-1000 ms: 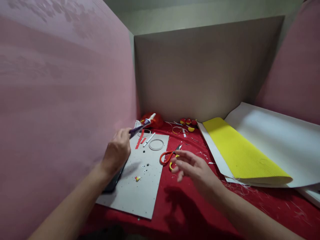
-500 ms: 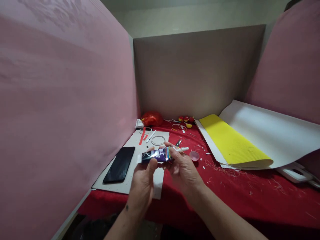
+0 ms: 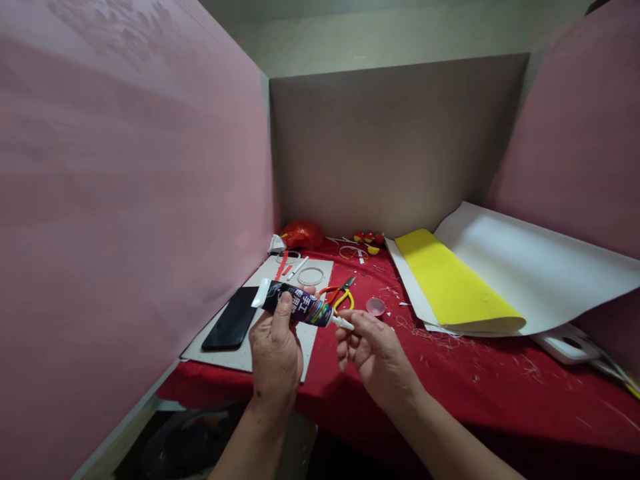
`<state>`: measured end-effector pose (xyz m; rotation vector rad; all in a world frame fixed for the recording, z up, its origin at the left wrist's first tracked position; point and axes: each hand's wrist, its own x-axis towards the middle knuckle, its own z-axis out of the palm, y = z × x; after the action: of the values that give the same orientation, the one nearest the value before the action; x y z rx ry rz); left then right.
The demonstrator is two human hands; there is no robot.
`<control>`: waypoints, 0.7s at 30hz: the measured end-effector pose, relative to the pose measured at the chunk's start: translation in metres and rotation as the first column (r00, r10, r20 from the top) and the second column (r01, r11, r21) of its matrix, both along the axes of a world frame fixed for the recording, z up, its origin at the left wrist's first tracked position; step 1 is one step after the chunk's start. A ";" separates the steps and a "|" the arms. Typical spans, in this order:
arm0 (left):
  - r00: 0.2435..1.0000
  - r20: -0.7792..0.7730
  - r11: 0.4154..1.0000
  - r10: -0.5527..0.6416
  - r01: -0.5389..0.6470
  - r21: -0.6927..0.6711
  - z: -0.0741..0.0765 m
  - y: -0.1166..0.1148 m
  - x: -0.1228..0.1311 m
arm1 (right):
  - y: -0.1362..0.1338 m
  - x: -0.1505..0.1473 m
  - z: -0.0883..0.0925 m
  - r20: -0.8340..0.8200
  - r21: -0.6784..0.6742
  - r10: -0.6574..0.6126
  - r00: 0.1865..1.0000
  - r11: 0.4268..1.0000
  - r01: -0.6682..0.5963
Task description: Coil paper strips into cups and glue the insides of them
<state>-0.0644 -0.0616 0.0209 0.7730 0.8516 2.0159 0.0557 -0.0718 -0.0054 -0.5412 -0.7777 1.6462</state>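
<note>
Purple tube (image 3: 297, 304) lies slantwise just below the centre of the frame, lifted above the surface (image 3: 450, 400). The left hand (image 3: 275, 350) has its fingers clamped round the tube's body, thumb on top; the right hand (image 3: 383, 357) has its fingers pinched together at the white tip (image 3: 343, 323). Close by, scissors (image 3: 345, 289) show behind the tip, with a pink cup (image 3: 375, 307) to their right. Left of the hands, a black phone (image 3: 230, 320) rests on a pale board (image 3: 311, 343); a yellow ribbed sheet (image 3: 450, 280) lies at the right. Too hard a thumb press could force the contents out if the tip is open, probably onto the fingers or board; a loose pinch might slip. Large white characters on the tube seem to read 手工; the smaller print is illegible, and no brand can be made out.
</note>
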 end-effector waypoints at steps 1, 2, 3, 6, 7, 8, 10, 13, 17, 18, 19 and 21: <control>1.000 -0.016 1.000 -0.001 0.001 0.008 0.000 0.001 0.006 | 0.002 0.007 0.002 0.055 0.013 -0.012 0.998 1.000 0.011; 0.999 -0.032 1.000 -0.012 0.012 0.012 0.001 0.002 0.012 | 0.005 0.013 0.005 0.101 0.022 -0.020 0.995 1.000 0.018; 0.998 -0.045 0.999 -0.035 0.036 0.012 0.003 0.003 0.017 | 0.007 0.020 0.007 0.131 0.026 -0.028 0.991 0.999 0.025; 0.984 -0.046 0.985 -0.174 0.175 0.013 0.011 0.008 0.033 | 0.014 0.040 0.014 0.157 0.042 -0.035 0.987 0.999 0.029; 0.970 -0.044 0.970 -0.240 0.241 0.012 0.014 0.011 0.038 | 0.016 0.046 0.017 0.157 0.053 -0.038 0.987 0.998 0.030; 0.953 -0.045 0.954 -0.300 0.301 0.012 0.017 0.015 0.042 | 0.019 0.052 0.020 0.157 0.067 -0.040 0.987 0.997 0.029; 0.923 -0.073 0.926 -0.377 0.378 0.004 0.022 0.024 0.052 | 0.026 0.065 0.025 0.155 0.093 -0.039 0.987 0.995 0.024; 0.914 -0.133 0.922 -0.383 0.386 -0.005 0.029 0.040 0.066 | 0.041 0.084 0.031 0.176 0.075 0.048 0.983 0.995 -0.062; 0.907 -0.188 0.925 -0.377 0.377 -0.037 0.040 0.060 0.077 | 0.065 0.106 0.029 0.247 0.021 0.251 0.936 0.964 -0.264; 0.901 -0.218 0.926 -0.376 0.373 -0.054 0.042 0.065 0.078 | 0.071 0.110 0.027 0.254 0.012 0.272 0.928 0.959 -0.284; 0.889 -0.263 0.927 -0.375 0.368 -0.079 0.043 0.070 0.078 | 0.075 0.112 0.025 0.253 -0.002 0.282 0.926 0.957 -0.291; 0.846 -0.361 0.920 -0.392 0.360 -0.155 0.042 0.081 0.075 | 0.083 0.115 0.021 0.233 -0.045 0.289 0.929 0.957 -0.286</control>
<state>0.0110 0.0194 0.0633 1.2156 0.9102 1.4919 0.1712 0.0112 0.0158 -0.6642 -1.0656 1.8771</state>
